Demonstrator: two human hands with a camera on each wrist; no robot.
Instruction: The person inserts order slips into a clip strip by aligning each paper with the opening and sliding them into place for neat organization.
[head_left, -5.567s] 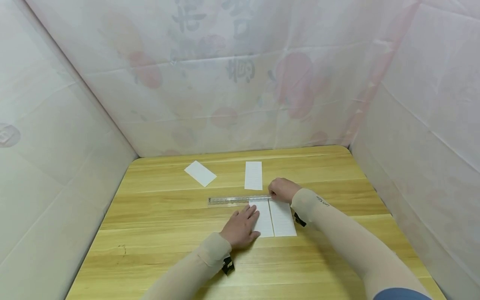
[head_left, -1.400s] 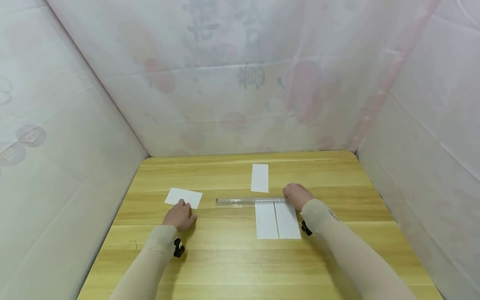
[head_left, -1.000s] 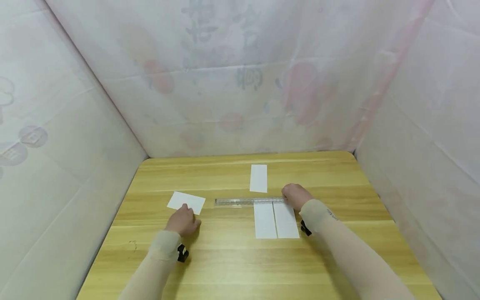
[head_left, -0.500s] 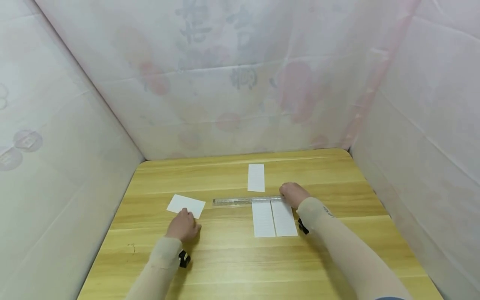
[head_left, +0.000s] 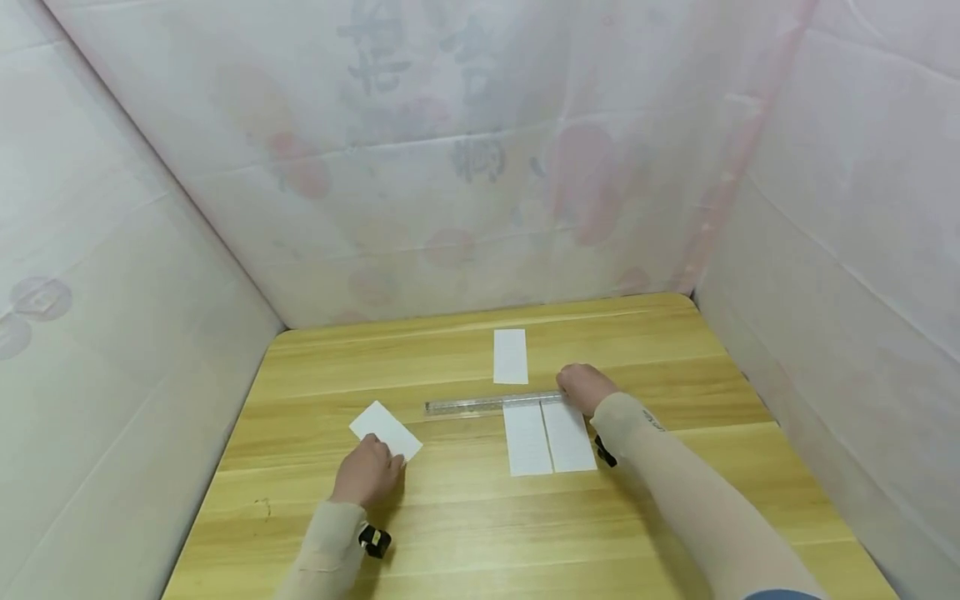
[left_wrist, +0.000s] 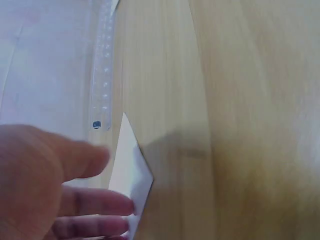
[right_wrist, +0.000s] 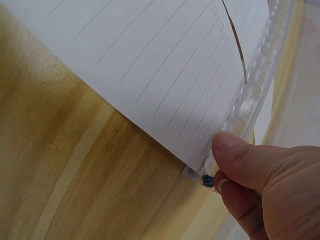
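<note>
Sliding, item one: my left hand (head_left: 365, 477), fingers laid nearly straight on the near edge of the loose white slip (head_left: 386, 430), pressing rather than gripping it. Compared with a second ago the slip has turned from lying square to sitting cornerwise, and has come nearer to me and a little toward the middle of the desk (head_left: 480, 533). Item two: my right hand (head_left: 584, 387), thumb and curled fingers pinching the right end of the clear ruler (head_left: 491, 404), unmoved throughout. Item three: two lined strips (head_left: 550, 437), side by side, top edges at the ruler, unchanged. Item four: one further strip (head_left: 511, 356) beyond the ruler, unchanged. Judgement: the loose slip appears in transit toward the ruler group.
</note>
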